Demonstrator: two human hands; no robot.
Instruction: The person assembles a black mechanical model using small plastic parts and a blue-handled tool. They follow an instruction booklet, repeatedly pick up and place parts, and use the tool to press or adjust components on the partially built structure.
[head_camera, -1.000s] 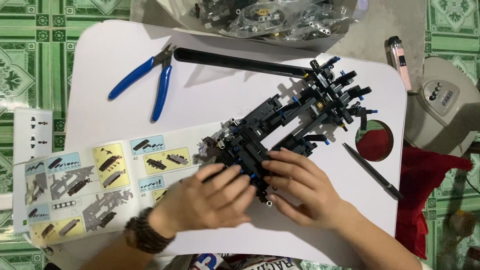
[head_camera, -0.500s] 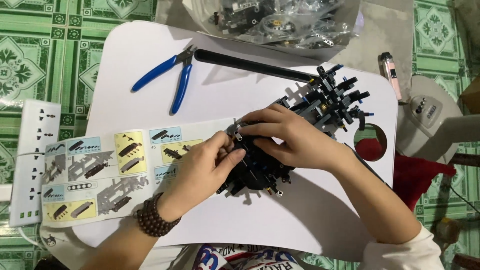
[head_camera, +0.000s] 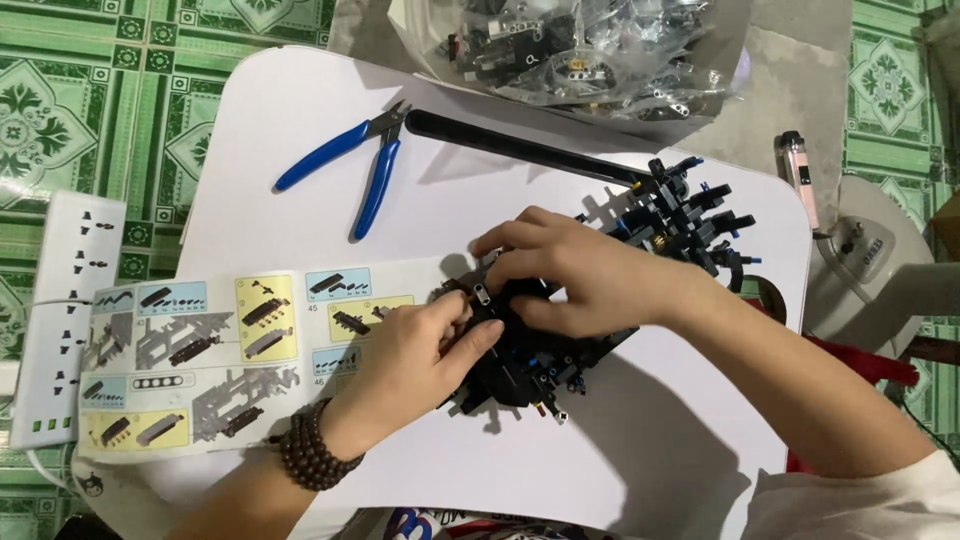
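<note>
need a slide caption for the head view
Both hands, left hand and right hand, press on a black brick model beside an instruction booklet and blue pliers.

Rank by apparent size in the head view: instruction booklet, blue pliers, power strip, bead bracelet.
1. instruction booklet
2. power strip
3. blue pliers, though close to the strip in length
4. bead bracelet

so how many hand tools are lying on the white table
1: blue-handled pliers at the table's far left, beside a long black rod. More tools could be hidden under the hands or in the parts bag.
</note>
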